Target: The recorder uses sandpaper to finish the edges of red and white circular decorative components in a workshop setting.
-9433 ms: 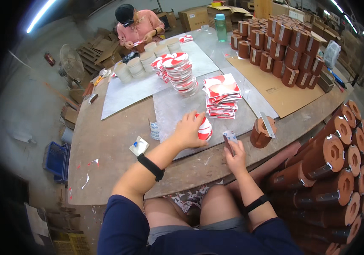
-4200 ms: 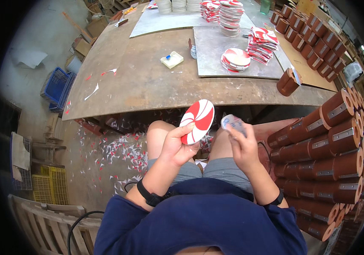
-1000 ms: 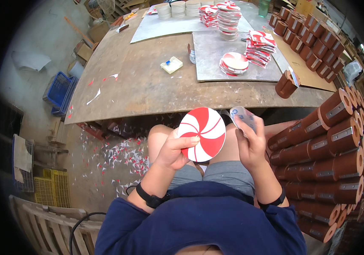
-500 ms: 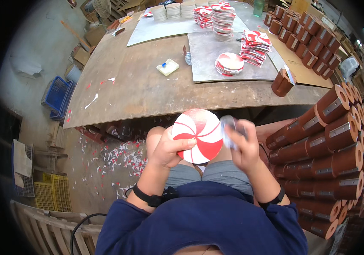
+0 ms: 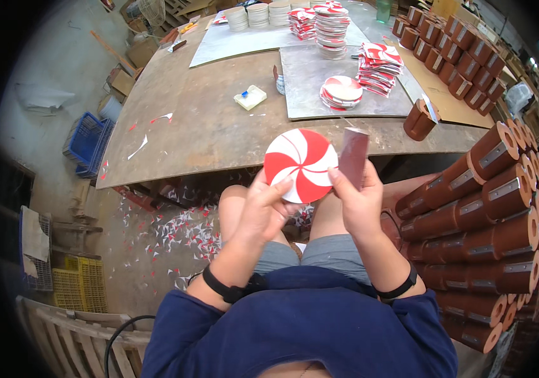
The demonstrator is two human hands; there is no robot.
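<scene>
Hands are gripping a disc (image 5: 301,165): left hand (image 5: 263,211) pinching its edge, right hand (image 5: 354,201) clamping a strip (image 5: 352,157) beside it.

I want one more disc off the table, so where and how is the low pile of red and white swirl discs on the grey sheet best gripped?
Probably pinch the top disc of the low pile at its near rim, coming from the table's near edge: it lies flat, the tall stack crowds its right.
</scene>
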